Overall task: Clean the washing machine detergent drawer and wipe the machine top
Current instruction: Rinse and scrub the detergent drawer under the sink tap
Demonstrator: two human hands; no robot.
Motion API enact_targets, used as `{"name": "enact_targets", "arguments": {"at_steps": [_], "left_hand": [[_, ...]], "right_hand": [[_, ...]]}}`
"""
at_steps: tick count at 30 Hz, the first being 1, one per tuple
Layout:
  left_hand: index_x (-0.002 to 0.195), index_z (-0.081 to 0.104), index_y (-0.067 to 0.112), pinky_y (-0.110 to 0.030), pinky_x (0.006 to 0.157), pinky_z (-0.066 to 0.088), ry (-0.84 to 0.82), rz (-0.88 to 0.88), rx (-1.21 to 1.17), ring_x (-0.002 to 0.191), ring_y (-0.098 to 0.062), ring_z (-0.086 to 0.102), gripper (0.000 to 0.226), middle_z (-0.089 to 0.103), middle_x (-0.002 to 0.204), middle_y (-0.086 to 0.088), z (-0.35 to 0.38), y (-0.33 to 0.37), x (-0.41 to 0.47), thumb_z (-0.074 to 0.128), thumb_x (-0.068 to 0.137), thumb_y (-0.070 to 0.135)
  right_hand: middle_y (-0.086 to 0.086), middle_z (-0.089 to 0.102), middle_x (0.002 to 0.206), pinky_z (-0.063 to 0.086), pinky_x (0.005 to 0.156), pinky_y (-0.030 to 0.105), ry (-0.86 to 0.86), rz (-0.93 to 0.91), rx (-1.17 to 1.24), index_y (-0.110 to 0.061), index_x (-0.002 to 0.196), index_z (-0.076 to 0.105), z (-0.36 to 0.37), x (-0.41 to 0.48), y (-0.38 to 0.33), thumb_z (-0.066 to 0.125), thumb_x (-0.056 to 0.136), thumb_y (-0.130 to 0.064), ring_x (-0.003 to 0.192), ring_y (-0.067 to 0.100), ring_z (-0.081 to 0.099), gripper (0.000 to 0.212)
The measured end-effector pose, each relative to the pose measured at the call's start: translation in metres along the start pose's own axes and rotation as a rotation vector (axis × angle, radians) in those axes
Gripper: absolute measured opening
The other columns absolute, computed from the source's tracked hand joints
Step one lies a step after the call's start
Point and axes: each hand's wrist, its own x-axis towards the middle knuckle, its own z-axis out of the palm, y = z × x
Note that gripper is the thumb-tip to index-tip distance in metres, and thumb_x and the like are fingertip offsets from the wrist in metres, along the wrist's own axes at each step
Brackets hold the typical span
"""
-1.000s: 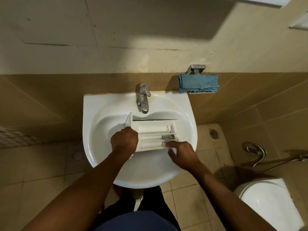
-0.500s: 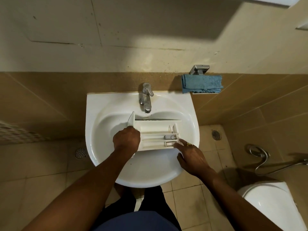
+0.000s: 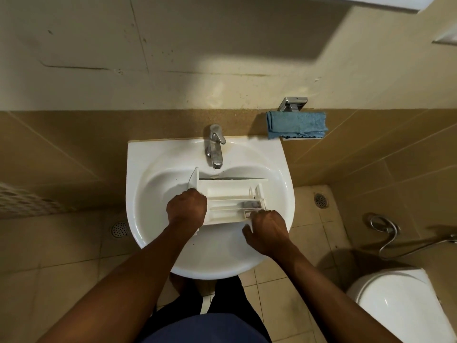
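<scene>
The white detergent drawer (image 3: 227, 194) lies across the bowl of the white sink (image 3: 148, 169), its front panel at the left. My left hand (image 3: 186, 209) grips the drawer's left end by the front panel. My right hand (image 3: 268, 230) is at the drawer's near right corner, fingers curled on its edge beside a small grey insert (image 3: 251, 204). A blue cloth (image 3: 296, 124) hangs on a wall holder right of the tap.
The chrome tap (image 3: 214, 147) stands just behind the drawer; no running water can be seen. A toilet (image 3: 400, 308) is at the lower right, with a spray hose (image 3: 388, 233) on the wall. Floor drains (image 3: 321, 199) sit on the tiled floor either side.
My right hand drew back from the grey insert to the drawer's right corner, then closed in on that corner's edge. The left hand and the drawer stayed in place.
</scene>
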Motion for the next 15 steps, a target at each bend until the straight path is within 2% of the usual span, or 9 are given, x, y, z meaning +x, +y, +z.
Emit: {"name": "enact_targets", "arguments": {"at_steps": [5, 8, 11, 13, 15], "left_hand": [[0.103, 0.066, 0.006, -0.035, 0.070, 0.055, 0.014, 0.021, 0.017, 0.089, -0.031, 0.071, 0.026, 0.068, 0.098, -0.008, 0.008, 0.000, 0.004, 0.051, 0.084, -0.002], [0.103, 0.067, 0.006, -0.035, 0.070, 0.056, -0.004, 0.031, 0.031, 0.088, -0.031, 0.072, 0.027, 0.068, 0.099, -0.008, 0.012, 0.000, 0.005, 0.052, 0.083, -0.002], [0.103, 0.067, 0.007, -0.034, 0.069, 0.055, 0.001, 0.026, 0.008, 0.086, -0.031, 0.072, 0.025, 0.069, 0.097, -0.007, 0.012, -0.002, 0.007, 0.052, 0.084, 0.000], [0.096, 0.069, 0.007, -0.032, 0.065, 0.055, -0.024, -0.018, -0.012, 0.079, -0.029, 0.073, 0.015, 0.070, 0.089, -0.007, 0.007, -0.001, 0.006, 0.059, 0.085, 0.006], [0.087, 0.069, 0.007, -0.030, 0.059, 0.054, 0.013, -0.032, -0.066, 0.068, -0.027, 0.072, 0.006, 0.070, 0.078, -0.007, 0.005, 0.000, 0.005, 0.067, 0.084, 0.012]], "right_hand": [[0.010, 0.074, 0.077, 0.056, 0.061, 0.029, 0.047, -0.041, 0.008, -0.012, 0.076, 0.070, 0.004, 0.010, 0.011, 0.053, 0.084, -0.026, 0.057, 0.025, 0.067, 0.023], [0.007, 0.067, 0.067, 0.055, 0.064, 0.030, -0.041, -0.140, -0.030, -0.014, 0.072, 0.065, 0.003, 0.012, 0.003, 0.048, 0.084, -0.027, 0.058, 0.027, 0.063, 0.025], [0.003, 0.068, 0.071, 0.054, 0.063, 0.029, -0.166, -0.161, -0.041, -0.018, 0.078, 0.069, -0.008, 0.032, 0.008, 0.047, 0.086, -0.033, 0.061, 0.026, 0.064, 0.028], [-0.003, 0.074, 0.079, 0.053, 0.067, 0.028, -0.220, -0.034, 0.112, -0.022, 0.085, 0.074, -0.017, 0.059, 0.008, 0.047, 0.087, -0.039, 0.072, 0.021, 0.068, 0.032], [-0.003, 0.077, 0.081, 0.057, 0.074, 0.031, -0.189, 0.192, 0.559, -0.022, 0.085, 0.078, -0.028, 0.087, -0.011, 0.057, 0.090, -0.035, 0.077, 0.016, 0.072, 0.025]]}}
